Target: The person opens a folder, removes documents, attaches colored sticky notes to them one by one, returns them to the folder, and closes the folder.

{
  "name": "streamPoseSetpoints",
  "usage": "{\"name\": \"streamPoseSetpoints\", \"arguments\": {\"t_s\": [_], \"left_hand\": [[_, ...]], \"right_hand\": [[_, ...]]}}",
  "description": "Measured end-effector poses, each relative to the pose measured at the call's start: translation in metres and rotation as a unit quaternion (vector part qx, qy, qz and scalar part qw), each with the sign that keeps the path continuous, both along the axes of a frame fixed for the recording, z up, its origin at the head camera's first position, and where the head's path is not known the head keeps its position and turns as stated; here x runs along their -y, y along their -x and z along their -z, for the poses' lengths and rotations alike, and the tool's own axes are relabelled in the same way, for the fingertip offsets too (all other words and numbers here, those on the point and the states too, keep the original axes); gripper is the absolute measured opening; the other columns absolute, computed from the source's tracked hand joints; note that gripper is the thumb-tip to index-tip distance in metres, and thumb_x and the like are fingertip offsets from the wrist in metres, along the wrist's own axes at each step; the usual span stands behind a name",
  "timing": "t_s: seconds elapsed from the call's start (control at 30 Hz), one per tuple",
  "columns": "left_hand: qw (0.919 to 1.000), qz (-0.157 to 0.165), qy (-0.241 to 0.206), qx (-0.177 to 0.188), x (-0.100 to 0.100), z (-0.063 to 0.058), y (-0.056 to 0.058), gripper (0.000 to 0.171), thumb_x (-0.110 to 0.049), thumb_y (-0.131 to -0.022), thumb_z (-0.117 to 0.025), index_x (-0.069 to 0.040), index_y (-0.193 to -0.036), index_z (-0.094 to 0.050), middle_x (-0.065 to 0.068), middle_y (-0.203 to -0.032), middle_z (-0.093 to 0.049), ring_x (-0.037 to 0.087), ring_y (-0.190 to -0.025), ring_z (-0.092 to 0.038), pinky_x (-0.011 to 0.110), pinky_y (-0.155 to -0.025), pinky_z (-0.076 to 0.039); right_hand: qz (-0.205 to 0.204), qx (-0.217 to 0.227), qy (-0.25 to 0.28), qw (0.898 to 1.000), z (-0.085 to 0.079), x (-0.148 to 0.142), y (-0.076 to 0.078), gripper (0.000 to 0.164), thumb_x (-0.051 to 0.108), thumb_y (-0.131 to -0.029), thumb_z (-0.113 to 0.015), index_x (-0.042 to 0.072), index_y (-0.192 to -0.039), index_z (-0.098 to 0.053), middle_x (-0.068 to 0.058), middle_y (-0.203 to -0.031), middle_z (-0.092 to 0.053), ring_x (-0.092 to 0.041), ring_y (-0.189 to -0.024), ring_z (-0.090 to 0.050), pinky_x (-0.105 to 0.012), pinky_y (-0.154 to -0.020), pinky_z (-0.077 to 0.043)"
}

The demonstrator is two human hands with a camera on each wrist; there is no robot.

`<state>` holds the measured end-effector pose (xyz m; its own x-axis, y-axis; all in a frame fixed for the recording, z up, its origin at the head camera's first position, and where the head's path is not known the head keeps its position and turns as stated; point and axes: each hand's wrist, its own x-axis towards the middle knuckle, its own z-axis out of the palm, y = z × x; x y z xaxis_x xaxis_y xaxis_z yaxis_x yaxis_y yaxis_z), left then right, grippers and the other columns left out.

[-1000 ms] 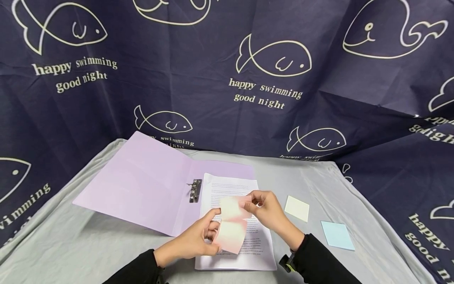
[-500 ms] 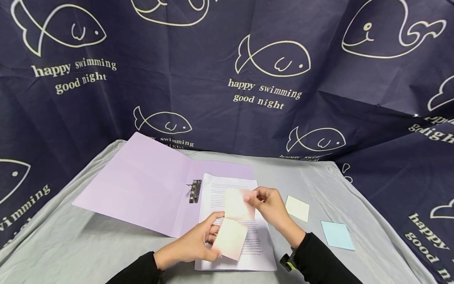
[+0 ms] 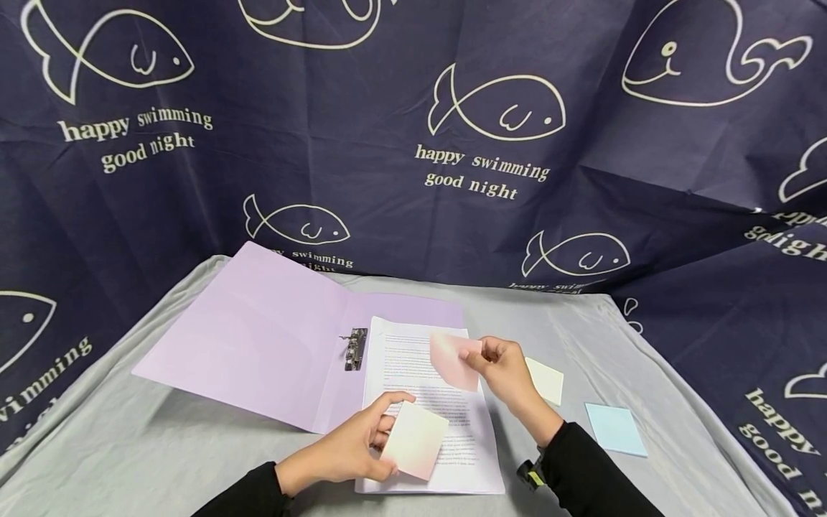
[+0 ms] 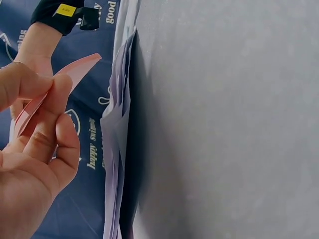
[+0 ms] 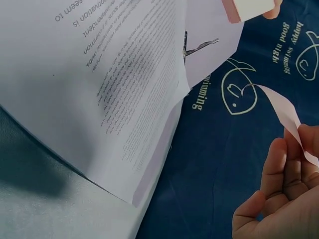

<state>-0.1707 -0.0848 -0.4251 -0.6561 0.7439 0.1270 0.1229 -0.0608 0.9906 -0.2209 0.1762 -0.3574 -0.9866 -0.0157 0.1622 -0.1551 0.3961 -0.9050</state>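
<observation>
In the head view my left hand (image 3: 352, 445) grips a pad of pale pink sticky notes (image 3: 416, 441) by its edges, above the printed sheets (image 3: 465, 474). Thumb and fingers of my right hand (image 3: 507, 377) pinch one loose pink sticky note (image 3: 452, 359), apart from the pad. That note (image 5: 281, 107) curls at its free end in the right wrist view, where a corner of the pad (image 5: 246, 7) shows at the top. The left wrist view has my left hand (image 4: 35, 154) with pink paper between thumb and fingertips. Beneath the sheets lies an open purple folder (image 3: 258, 330).
A metal clip (image 3: 354, 348) stands at the folder's fold, and the folder's cover slants up to the left. To the right, a pale yellow sticky pad (image 3: 545, 380) and a light blue one (image 3: 617, 429) lie on the grey cloth (image 3: 517, 316). A dark blue curtain (image 3: 375, 143) hangs behind.
The pink note has come away from the pad. My right hand has moved right and slightly up with it, while my left hand and the pad have stayed nearly in place.
</observation>
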Motion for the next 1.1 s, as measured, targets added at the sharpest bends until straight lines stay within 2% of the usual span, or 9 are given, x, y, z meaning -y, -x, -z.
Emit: {"name": "streamPoseSetpoints", "arguments": {"t_s": [0.1,0.17,0.3,0.4,0.53,0.7,0.77,0.97,1.1], "left_hand": [[0.9997,-0.002,0.009,-0.025,0.002,0.001,0.001,0.085,0.018,-0.076,-0.060,0.004,-0.151,-0.025,0.026,-0.111,-0.067,0.007,-0.086,-0.066,0.019,-0.073,-0.052],[0.9992,-0.001,0.015,-0.036,0.005,0.001,0.001,0.080,0.018,-0.077,-0.057,0.003,-0.150,-0.027,0.026,-0.109,-0.068,0.007,-0.084,-0.066,0.020,-0.073,-0.053],[0.9989,0.017,0.026,-0.034,0.014,0.000,0.002,0.073,0.018,-0.080,-0.050,0.004,-0.149,-0.031,0.025,-0.109,-0.069,0.005,-0.085,-0.067,0.019,-0.072,-0.055],[0.9982,0.046,0.033,-0.020,0.023,-0.003,0.002,0.067,0.017,-0.082,-0.047,0.008,-0.147,-0.031,0.021,-0.104,-0.069,0.004,-0.081,-0.067,0.020,-0.068,-0.056],[0.9951,0.075,0.064,-0.003,0.036,-0.009,0.000,0.061,0.012,-0.085,-0.045,0.007,-0.145,-0.036,0.003,-0.086,-0.063,0.001,-0.068,-0.062,0.018,-0.058,-0.053],[0.9882,0.085,0.128,0.002,0.051,-0.012,-0.002,0.058,0.007,-0.085,-0.047,0.002,-0.144,-0.046,-0.012,-0.070,-0.044,-0.004,-0.058,-0.045,0.014,-0.053,-0.039],[0.9846,0.087,0.152,0.000,0.056,-0.012,-0.003,0.055,0.004,-0.086,-0.049,0.000,-0.141,-0.051,-0.013,-0.067,-0.039,-0.004,-0.055,-0.039,0.014,-0.052,-0.035],[0.9734,0.100,0.206,0.011,0.074,-0.010,-0.003,0.036,-0.007,-0.096,-0.051,-0.010,-0.131,-0.061,-0.014,-0.062,-0.047,-0.004,-0.047,-0.044,0.013,-0.045,-0.039],[0.9676,0.090,0.236,0.004,0.083,-0.010,-0.004,0.035,-0.008,-0.097,-0.053,-0.011,-0.130,-0.063,-0.013,-0.063,-0.049,-0.002,-0.043,-0.045,0.013,-0.041,-0.039]], "right_hand": [[-0.007,-0.012,-0.019,1.000,0.002,0.000,0.002,0.022,0.006,-0.086,-0.077,-0.007,-0.072,-0.066,0.004,-0.058,-0.043,-0.005,-0.059,-0.037,-0.021,-0.057,-0.029],[-0.016,-0.033,-0.054,0.998,0.003,0.000,0.004,0.016,0.005,-0.085,-0.077,-0.004,-0.073,-0.071,0.002,-0.059,-0.053,-0.003,-0.060,-0.042,-0.020,-0.058,-0.033],[-0.043,-0.105,-0.147,0.983,0.007,-0.001,0.009,0.006,0.001,-0.083,-0.077,0.002,-0.077,-0.079,-0.006,-0.072,-0.073,-0.002,-0.064,-0.053,-0.020,-0.058,-0.039],[-0.056,-0.157,-0.210,0.963,0.010,0.000,0.013,0.003,0.001,-0.081,-0.078,0.003,-0.080,-0.080,-0.007,-0.076,-0.076,-0.008,-0.064,-0.059,-0.021,-0.058,-0.042],[-0.061,-0.210,-0.301,0.928,0.015,0.004,0.019,0.002,0.005,-0.079,-0.080,0.006,-0.081,-0.081,-0.004,-0.075,-0.075,-0.015,-0.065,-0.063,-0.026,-0.062,-0.045],[-0.064,-0.277,-0.388,0.877,0.019,0.012,0.028,0.004,0.006,-0.077,-0.082,0.009,-0.078,-0.080,-0.001,-0.070,-0.073,-0.017,-0.063,-0.062,-0.031,-0.060,-0.040],[-0.064,-0.294,-0.402,0.865,0.020,0.016,0.032,0.005,0.006,-0.077,-0.083,0.010,-0.077,-0.080,0.000,-0.069,-0.072,-0.017,-0.062,-0.062,-0.030,-0.058,-0.038],[-0.060,-0.284,-0.437,0.851,0.024,0.028,0.038,0.006,0.009,-0.077,-0.084,0.012,-0.077,-0.080,0.001,-0.070,-0.073,-0.019,-0.064,-0.064,-0.031,-0.059,-0.038],[-0.060,-0.268,-0.457,0.846,0.027,0.033,0.041,0.005,0.011,-0.077,-0.084,0.014,-0.077,-0.080,0.001,-0.072,-0.074,-0.019,-0.065,-0.064,-0.031,-0.060,-0.038]]}}
